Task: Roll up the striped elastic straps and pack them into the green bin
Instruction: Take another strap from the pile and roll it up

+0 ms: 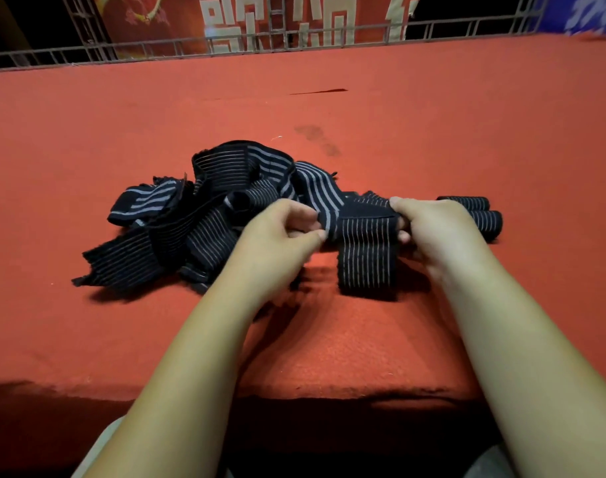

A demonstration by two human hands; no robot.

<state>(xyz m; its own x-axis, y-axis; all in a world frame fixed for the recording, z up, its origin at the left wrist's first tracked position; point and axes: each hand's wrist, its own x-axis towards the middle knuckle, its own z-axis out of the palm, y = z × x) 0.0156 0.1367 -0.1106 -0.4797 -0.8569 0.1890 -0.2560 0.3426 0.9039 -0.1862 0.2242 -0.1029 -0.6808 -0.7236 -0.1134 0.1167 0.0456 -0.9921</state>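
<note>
A black strap (365,232), thinly striped in white, is being held taut, its end hanging down. Loose straps (205,219) are lying tangled at its left; two rolled straps (489,222) are lying just right.

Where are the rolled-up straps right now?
In the head view, the rolled-up straps lie on the red table at the right, just beyond the right hand, across from the tangled pile on the left.

so the 2 bare forearms reach forward side by side, left hand (280,232) and right hand (432,229) both curled, pinching the same strap (363,226)
</note>
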